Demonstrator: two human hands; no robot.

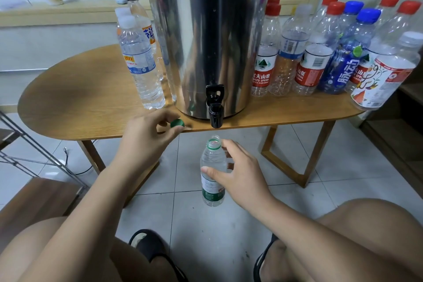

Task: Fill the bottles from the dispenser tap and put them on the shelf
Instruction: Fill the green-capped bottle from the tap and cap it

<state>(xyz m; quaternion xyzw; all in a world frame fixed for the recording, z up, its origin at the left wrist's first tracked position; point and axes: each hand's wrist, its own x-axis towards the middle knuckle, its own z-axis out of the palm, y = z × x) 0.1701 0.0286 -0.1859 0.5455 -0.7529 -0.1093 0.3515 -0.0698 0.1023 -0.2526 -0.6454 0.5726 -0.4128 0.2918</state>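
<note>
Alignment is what matters here: your right hand (pixel 242 176) grips the uncapped bottle (pixel 212 167) around its shoulder, thumb across the front and fingers behind. The bottle's mouth sits just below the black tap (pixel 215 107) of the steel dispenser (pixel 206 30), not yet touching the spout. Raise the bottle until the neck is right under the spout and keep it upright, because the opening is narrow and a tilted neck will likely spill water onto the floor. Your left hand (pixel 146 135) pinches the green cap (pixel 177 123) between thumb and forefinger at the front edge of the table (pixel 80 103). Set the cap down there, near the tap, so that this hand is free to work the tap lever. The bottle looks empty, so hold it firmly: it will get heavier as it fills, and thin plastic gives under a loose grip. Close the tap before the water reaches the neck.
</note>
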